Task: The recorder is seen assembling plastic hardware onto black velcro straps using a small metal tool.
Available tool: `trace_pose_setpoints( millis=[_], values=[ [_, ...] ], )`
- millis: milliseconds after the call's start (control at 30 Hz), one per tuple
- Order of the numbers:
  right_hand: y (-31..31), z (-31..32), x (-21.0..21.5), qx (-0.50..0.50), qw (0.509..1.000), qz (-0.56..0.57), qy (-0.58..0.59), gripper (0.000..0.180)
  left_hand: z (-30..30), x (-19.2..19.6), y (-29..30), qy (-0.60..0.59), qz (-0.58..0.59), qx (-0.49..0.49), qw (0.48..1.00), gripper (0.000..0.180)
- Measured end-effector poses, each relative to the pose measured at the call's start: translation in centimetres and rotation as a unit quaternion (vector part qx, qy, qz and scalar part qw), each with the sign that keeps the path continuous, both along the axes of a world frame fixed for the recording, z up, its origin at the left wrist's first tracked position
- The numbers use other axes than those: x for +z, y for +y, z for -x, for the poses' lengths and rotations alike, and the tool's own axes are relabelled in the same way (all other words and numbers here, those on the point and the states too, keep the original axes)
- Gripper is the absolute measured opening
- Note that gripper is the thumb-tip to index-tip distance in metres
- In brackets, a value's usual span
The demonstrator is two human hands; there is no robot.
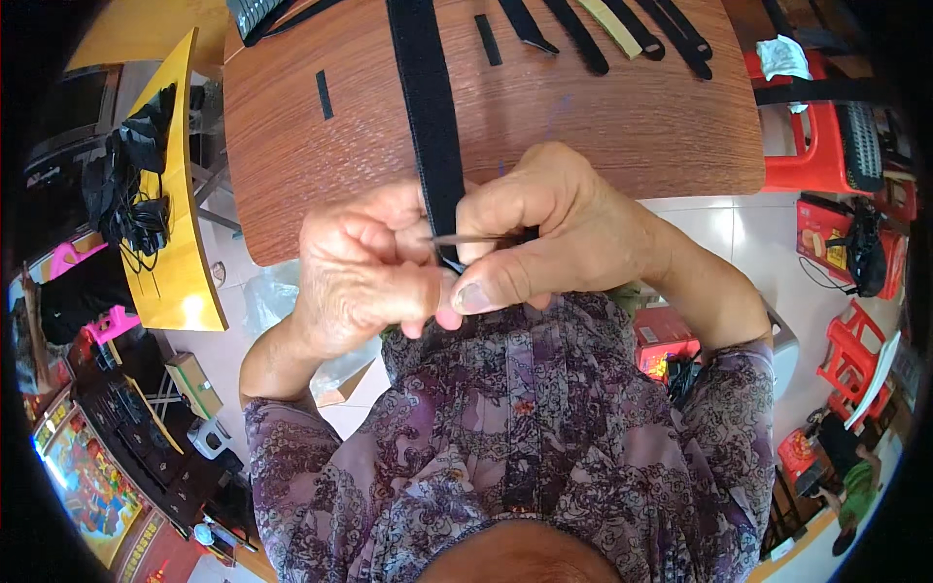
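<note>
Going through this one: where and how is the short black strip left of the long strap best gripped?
The short black strip is probably best pinched at mid-length across its two long edges, from above and the near left. It lies flat on the brown table, so its underside is hard to reach; the long black strap runs to its right, and the left hand is nearer.

1. Left-hand grip (350,257) and right-hand grip (554,228) pinch a black fabric strap (428,97).
2. A thin, dark pointed piece (471,239) crosses it between them.
3. Round-ended black strips (577,37) and one tan strip (612,29) lie across the wood-grain worktop (311,175).
</note>
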State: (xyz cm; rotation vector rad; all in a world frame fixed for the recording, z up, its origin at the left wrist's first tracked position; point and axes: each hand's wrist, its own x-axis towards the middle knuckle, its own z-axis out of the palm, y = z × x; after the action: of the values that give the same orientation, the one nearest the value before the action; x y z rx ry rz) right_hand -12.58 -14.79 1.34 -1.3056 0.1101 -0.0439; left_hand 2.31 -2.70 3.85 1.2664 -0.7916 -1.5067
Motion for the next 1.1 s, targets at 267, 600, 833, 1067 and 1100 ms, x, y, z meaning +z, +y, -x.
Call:
trace_pose_setpoints(
  millis=[267,600,833,1067,1100],
  values=[
    [-0.1,0.7,0.0,0.074,0.990,-0.103,0.066,0.016,-1.0,1.7,1.1,-0.071,-0.072,-0.121,0.988,0.041],
    [-0.2,-0.2,-0.6,0.065,0.989,-0.127,0.044,0.018,-1.0,0.1,0.1,0.204,-0.104,-0.023,0.973,0.055],
    [-0.2,-0.4,-0.9,0.078,0.991,-0.103,0.016,0.019,-1.2,-1.0,0.6,0.088,-0.032,-0.060,0.994,0.052],
    [0.8,0.1,-1.6,0.094,0.988,-0.118,0.039,0.019,-2.1,0.3,1.5,-0.039,-0.102,-0.142,0.984,0.054],
    [0.1,0.7,-1.1,0.066,0.990,-0.112,0.052,0.018,-2.5,0.7,1.8,-0.049,-0.162,-0.138,0.976,0.049]
  ],
)
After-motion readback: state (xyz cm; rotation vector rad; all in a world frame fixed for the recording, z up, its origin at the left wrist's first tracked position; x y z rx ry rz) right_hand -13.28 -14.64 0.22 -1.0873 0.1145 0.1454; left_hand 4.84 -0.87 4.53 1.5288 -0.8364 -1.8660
